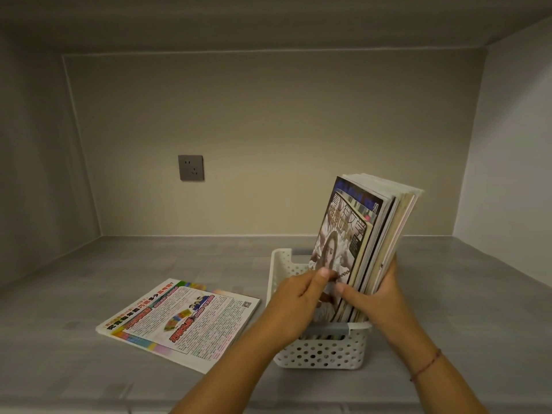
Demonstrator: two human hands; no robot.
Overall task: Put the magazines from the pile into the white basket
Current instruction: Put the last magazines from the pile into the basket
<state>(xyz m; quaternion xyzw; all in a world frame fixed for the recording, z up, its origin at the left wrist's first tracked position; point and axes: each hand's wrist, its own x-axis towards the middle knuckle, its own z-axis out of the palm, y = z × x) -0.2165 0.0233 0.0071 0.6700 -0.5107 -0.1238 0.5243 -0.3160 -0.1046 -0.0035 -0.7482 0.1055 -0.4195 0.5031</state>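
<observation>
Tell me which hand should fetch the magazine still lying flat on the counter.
Left. The left hand is nearer the flat magazine, which lies left of the white basket. The right hand supports the upright magazines from their far side and probably should keep steadying them.

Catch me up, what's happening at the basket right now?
Both hands are on a stack of magazines standing upright in the white basket. The right hand grips the stack's far side; the left hand pinches the front cover. One magazine lies flat on the counter, left of the basket.
</observation>
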